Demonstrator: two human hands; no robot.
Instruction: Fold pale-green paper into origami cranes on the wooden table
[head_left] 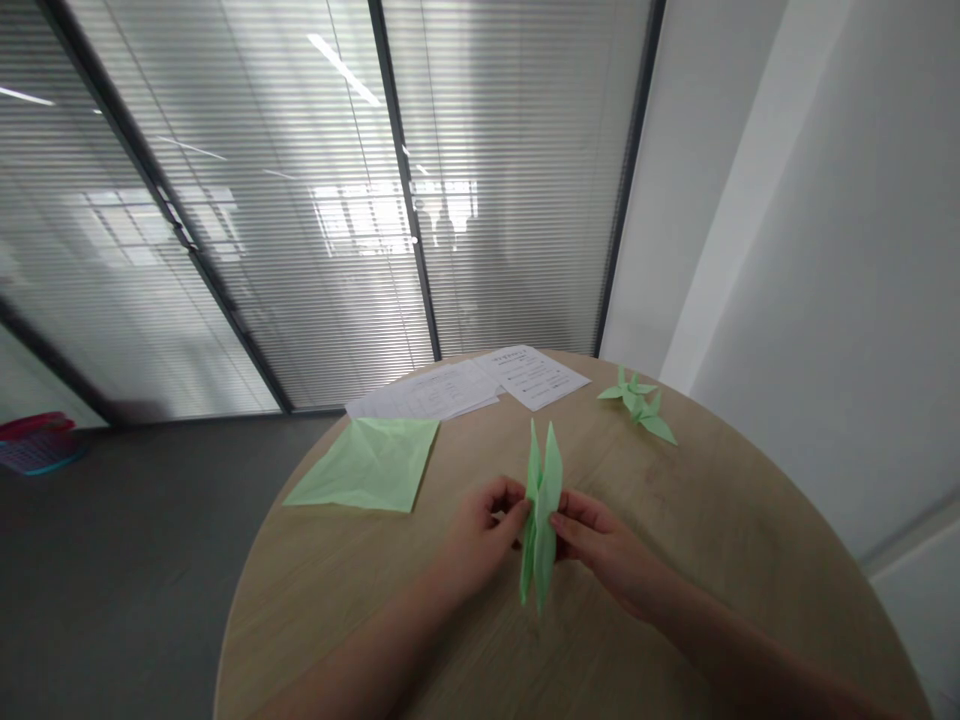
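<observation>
A narrow, folded piece of light green paper (542,510) stands upright over the round wooden table (712,520), two points at its top. My left hand (484,535) pinches its left side near the middle. On the right side, my right hand (600,545) pinches the same fold. Both hands have their fingers closed on the paper, a little above the tabletop.
A flat creased green paper square (367,465) lies at the table's left edge. White printed sheets (465,388) lie at the far edge. A finished green paper crane (639,403) sits at the far right. Glass walls with blinds stand behind; a grey floor lies to the left.
</observation>
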